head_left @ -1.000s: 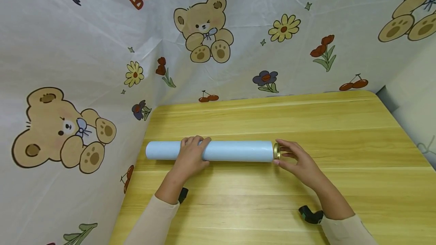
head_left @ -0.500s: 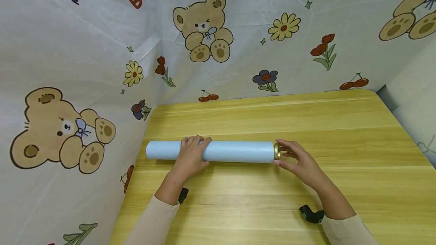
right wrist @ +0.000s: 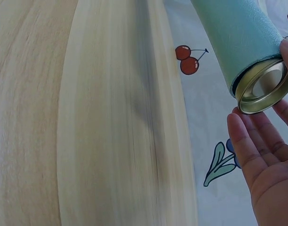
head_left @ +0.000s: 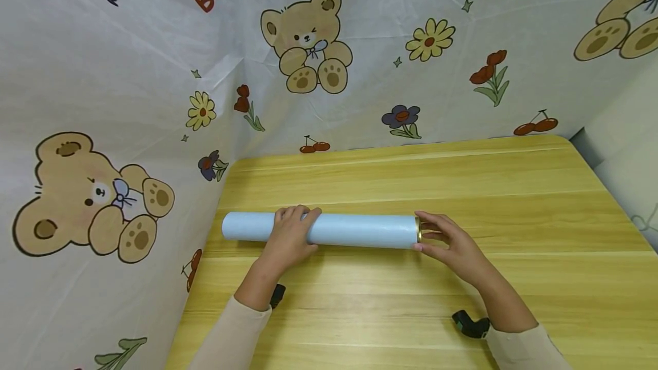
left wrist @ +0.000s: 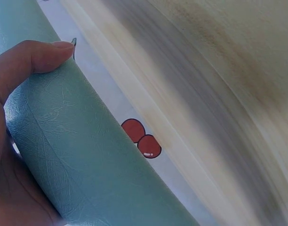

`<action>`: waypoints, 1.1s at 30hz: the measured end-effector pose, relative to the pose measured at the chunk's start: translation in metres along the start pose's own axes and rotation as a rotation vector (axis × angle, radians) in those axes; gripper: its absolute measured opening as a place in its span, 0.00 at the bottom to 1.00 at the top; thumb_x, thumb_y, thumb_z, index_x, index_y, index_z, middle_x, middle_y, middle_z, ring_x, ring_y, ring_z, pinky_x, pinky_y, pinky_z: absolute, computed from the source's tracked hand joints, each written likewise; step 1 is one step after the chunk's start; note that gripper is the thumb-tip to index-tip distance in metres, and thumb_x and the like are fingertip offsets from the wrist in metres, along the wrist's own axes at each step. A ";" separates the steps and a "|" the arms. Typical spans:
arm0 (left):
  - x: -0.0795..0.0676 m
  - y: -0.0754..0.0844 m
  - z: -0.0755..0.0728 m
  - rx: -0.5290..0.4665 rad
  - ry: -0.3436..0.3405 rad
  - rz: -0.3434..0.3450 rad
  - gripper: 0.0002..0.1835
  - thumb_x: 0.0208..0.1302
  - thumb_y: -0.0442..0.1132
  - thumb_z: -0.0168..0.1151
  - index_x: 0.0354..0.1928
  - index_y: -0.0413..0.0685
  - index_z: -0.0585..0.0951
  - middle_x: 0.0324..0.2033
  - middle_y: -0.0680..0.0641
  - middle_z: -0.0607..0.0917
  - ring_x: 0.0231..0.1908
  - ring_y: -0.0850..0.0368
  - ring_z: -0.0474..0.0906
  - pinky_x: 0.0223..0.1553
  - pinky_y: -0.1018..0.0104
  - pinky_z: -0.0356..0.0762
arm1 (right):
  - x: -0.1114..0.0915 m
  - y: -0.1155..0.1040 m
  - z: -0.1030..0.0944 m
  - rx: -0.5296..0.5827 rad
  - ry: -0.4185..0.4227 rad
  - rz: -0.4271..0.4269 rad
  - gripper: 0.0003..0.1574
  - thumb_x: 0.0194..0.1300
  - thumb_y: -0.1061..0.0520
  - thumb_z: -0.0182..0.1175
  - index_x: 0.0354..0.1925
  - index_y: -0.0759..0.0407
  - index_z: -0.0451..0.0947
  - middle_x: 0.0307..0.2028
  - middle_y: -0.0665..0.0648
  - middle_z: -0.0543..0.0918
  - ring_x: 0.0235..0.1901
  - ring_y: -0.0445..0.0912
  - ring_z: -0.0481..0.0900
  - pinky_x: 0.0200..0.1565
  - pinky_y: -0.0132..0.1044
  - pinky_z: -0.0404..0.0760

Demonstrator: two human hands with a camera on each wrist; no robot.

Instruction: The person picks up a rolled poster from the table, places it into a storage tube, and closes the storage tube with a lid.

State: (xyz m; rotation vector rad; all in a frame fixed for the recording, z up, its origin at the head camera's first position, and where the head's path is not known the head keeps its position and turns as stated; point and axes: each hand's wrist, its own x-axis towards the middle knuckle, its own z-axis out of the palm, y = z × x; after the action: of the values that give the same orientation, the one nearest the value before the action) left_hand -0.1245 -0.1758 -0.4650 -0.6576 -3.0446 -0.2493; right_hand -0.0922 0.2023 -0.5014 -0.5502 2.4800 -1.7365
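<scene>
A long pale blue cardboard tube (head_left: 365, 230) is held level over the wooden table, running left to right. My left hand (head_left: 290, 238) grips it left of its middle; the left wrist view shows the thumb (left wrist: 52, 56) pressed across the tube's wrinkled surface. At its right end sits a gold metal lid (right wrist: 264, 89), partly inside the tube with its rim showing. My right hand (head_left: 454, 244) holds this end, thumb on one side and fingertips under the lid's rim. In the left wrist view the fingers behind the tube are mostly hidden.
A white cloth (head_left: 360, 119) printed with bears, flowers and cherries hangs behind and to the left of the wooden table (head_left: 360, 307). Dark wrist devices (head_left: 470, 324) are worn at both wrists, below beige sleeves (head_left: 521, 350).
The tube has shifted slightly right with my left hand, and its end has slid over more of the gold lid. Less of the lid shows now. My right hand has hardly moved.
</scene>
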 end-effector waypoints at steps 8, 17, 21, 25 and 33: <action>-0.001 0.002 -0.002 -0.003 0.000 0.020 0.45 0.47 0.48 0.83 0.69 0.55 0.72 0.60 0.43 0.78 0.63 0.41 0.72 0.67 0.38 0.62 | -0.002 -0.002 -0.001 0.001 0.000 -0.025 0.42 0.65 0.63 0.68 0.73 0.48 0.67 0.60 0.56 0.74 0.58 0.31 0.74 0.59 0.26 0.78; -0.002 0.005 -0.007 -0.022 0.001 0.038 0.45 0.45 0.48 0.84 0.68 0.56 0.75 0.57 0.42 0.79 0.60 0.41 0.74 0.67 0.40 0.65 | -0.005 -0.004 -0.003 0.025 -0.026 -0.033 0.42 0.64 0.64 0.67 0.74 0.51 0.67 0.58 0.57 0.75 0.57 0.33 0.76 0.59 0.28 0.80; -0.003 0.005 -0.008 -0.035 0.000 0.048 0.45 0.45 0.47 0.84 0.68 0.55 0.75 0.56 0.42 0.80 0.58 0.40 0.76 0.67 0.41 0.66 | -0.008 -0.005 -0.002 0.043 -0.048 0.005 0.41 0.66 0.62 0.67 0.74 0.50 0.66 0.59 0.59 0.75 0.57 0.31 0.77 0.57 0.27 0.80; -0.006 0.005 -0.007 -0.020 0.010 0.067 0.45 0.44 0.49 0.84 0.67 0.55 0.76 0.55 0.43 0.80 0.56 0.41 0.77 0.66 0.43 0.68 | -0.010 -0.005 -0.002 0.067 -0.061 0.030 0.41 0.66 0.61 0.67 0.74 0.50 0.66 0.60 0.61 0.74 0.57 0.29 0.78 0.56 0.27 0.81; -0.009 0.005 -0.008 0.002 0.034 0.076 0.46 0.42 0.50 0.85 0.67 0.57 0.76 0.54 0.43 0.81 0.57 0.41 0.77 0.64 0.42 0.68 | -0.012 -0.007 0.001 0.130 -0.048 0.043 0.41 0.65 0.62 0.67 0.74 0.55 0.67 0.60 0.59 0.74 0.57 0.29 0.79 0.54 0.30 0.83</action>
State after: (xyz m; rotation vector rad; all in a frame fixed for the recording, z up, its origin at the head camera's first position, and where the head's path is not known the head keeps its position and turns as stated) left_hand -0.1149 -0.1763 -0.4570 -0.7584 -2.9799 -0.2536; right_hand -0.0793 0.2031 -0.4968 -0.5170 2.3093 -1.8296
